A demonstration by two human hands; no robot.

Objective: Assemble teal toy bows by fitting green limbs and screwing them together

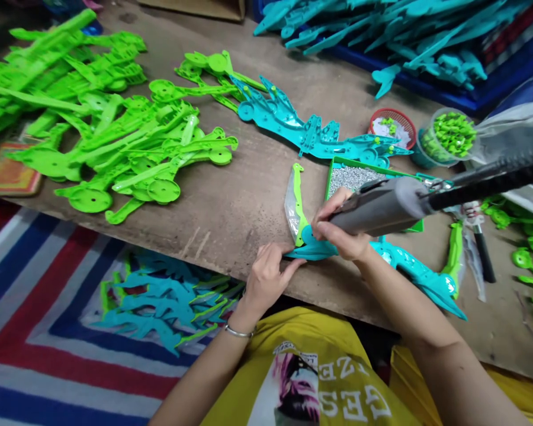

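Note:
A teal plastic bow-shaped part (pixel 393 254) lies along the table's front edge, with a green-and-clear curved piece (pixel 296 201) at its left end and another green piece (pixel 453 254) near its right end. My left hand (pixel 269 269) is closed on the teal part's left tip. In my right hand (pixel 342 228) is a grey power screwdriver (pixel 377 207), its cable running off to the right. The tool's tip is hidden behind my fingers, over the teal part near the curved piece.
Green parts (pixel 137 148) are heaped at left. Behind my hands are a teal part (pixel 293 124), a screw tray (pixel 355 176), a red basket (pixel 393 127) and a tub of green bits (pixel 453 136). A blue crate (pixel 484 97) stands at back right; finished-looking pieces (pixel 155 302) lie below the table.

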